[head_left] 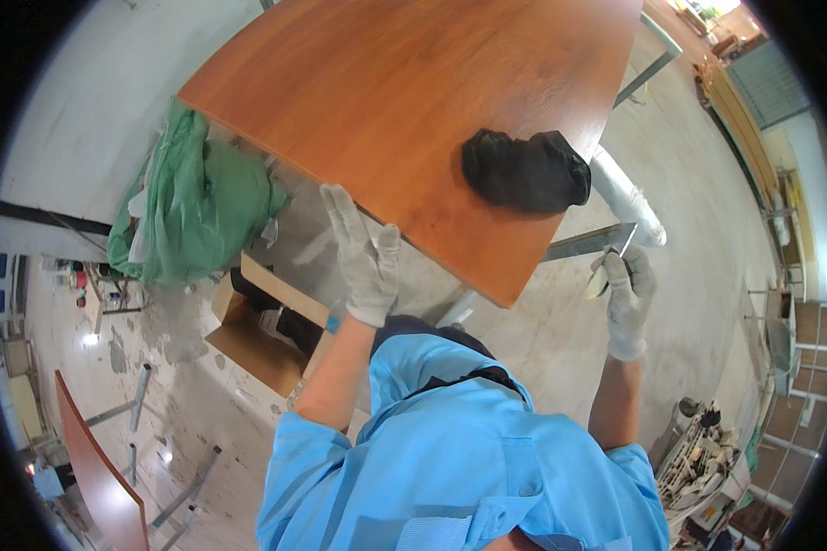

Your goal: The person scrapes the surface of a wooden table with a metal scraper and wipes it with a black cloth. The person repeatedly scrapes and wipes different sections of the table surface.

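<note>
My left hand (366, 262), in a pale work glove, is at the near left edge of a reddish-brown wooden board (368, 101). Its fingers are stretched out and hold nothing; whether they touch the edge I cannot tell. Off the board's right corner, my right hand (630, 303), gloved too, is closed around a small scraper (628, 237). The thin blade points up and away from me, and part of the tool is hidden by the fingers. A crumpled black plastic bag (526, 173) lies on the board's right part.
Left of the board is a bulging green sack (198, 197). An open cardboard box (257, 347) with dark items stands on the floor by my left forearm. A white wrapped roll (629, 197) and metal legs (588, 243) stick out at right. A container of scraps (698, 468) stands lower right.
</note>
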Action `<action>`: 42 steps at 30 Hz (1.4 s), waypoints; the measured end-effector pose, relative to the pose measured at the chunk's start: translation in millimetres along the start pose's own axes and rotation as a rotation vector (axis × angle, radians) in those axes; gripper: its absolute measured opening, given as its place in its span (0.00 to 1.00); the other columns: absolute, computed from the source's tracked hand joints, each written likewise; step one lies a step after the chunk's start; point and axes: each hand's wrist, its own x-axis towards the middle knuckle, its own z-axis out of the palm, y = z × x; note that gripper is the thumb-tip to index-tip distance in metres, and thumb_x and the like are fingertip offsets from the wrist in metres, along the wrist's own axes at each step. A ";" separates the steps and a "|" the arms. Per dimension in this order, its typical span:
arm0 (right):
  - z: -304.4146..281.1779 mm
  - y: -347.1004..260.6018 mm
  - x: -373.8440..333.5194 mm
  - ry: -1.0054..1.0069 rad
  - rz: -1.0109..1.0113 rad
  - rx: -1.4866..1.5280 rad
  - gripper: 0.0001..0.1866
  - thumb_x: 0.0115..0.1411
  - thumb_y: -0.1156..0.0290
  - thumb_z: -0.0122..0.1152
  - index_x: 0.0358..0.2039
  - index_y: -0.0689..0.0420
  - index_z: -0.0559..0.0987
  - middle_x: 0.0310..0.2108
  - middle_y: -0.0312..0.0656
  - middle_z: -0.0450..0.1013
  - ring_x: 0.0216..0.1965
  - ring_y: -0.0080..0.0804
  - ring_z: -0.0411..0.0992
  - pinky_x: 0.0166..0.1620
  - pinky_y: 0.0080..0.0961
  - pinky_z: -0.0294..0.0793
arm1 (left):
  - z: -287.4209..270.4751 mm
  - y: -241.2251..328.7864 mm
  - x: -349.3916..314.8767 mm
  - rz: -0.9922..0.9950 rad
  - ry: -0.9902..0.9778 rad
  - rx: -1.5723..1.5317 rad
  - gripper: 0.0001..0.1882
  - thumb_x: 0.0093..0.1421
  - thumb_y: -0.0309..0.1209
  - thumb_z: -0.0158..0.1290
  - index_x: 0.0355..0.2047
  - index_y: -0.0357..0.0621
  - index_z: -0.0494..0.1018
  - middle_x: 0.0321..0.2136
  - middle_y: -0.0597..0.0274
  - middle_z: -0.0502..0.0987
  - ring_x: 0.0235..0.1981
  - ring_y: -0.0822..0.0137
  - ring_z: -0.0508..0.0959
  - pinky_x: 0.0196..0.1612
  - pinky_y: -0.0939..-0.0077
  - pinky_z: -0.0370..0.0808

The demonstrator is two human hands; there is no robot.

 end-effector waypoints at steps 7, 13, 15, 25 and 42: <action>-7.1 10.6 0.3 -0.132 -0.030 0.018 0.08 0.69 0.70 0.63 0.39 0.62 0.77 0.29 0.36 0.77 0.28 0.16 0.72 0.30 0.17 0.71 | 10.2 25.5 -27.2 -0.003 0.004 -0.031 0.42 0.74 0.49 0.46 0.75 0.32 0.46 0.75 0.32 0.47 0.76 0.36 0.50 0.73 0.56 0.54; -17.8 17.5 -0.1 -0.193 -0.003 0.006 0.08 0.70 0.70 0.61 0.40 0.62 0.76 0.29 0.37 0.76 0.27 0.18 0.72 0.31 0.19 0.72 | -0.8 -9.8 26.6 -0.134 0.122 0.019 0.40 0.75 0.49 0.45 0.74 0.32 0.49 0.74 0.35 0.51 0.75 0.42 0.54 0.74 0.59 0.54; -15.2 17.3 4.8 -0.216 0.003 0.052 0.07 0.71 0.72 0.59 0.41 0.63 0.76 0.30 0.37 0.76 0.29 0.19 0.72 0.32 0.20 0.73 | -5.8 -17.0 35.2 -0.191 0.132 -0.007 0.39 0.75 0.49 0.45 0.74 0.32 0.50 0.74 0.35 0.52 0.74 0.42 0.55 0.75 0.59 0.53; 98.3 -41.4 81.9 -0.496 -0.221 -0.328 0.06 0.65 0.76 0.63 0.41 0.64 0.81 0.33 0.43 0.77 0.35 0.30 0.76 0.39 0.25 0.75 | -3.4 2.0 11.0 -0.166 0.116 -0.038 0.35 0.70 0.41 0.53 0.71 0.34 0.60 0.70 0.33 0.60 0.69 0.35 0.63 0.69 0.54 0.64; 287.4 -85.0 145.1 -1.053 -1.264 -0.706 0.11 0.53 0.73 0.64 0.38 0.46 0.82 0.34 0.34 0.76 0.39 0.35 0.75 0.42 0.33 0.74 | -74.5 -54.0 3.7 -0.485 0.087 -0.206 0.18 0.64 0.32 0.61 0.52 0.39 0.79 0.47 0.45 0.82 0.47 0.46 0.81 0.51 0.59 0.77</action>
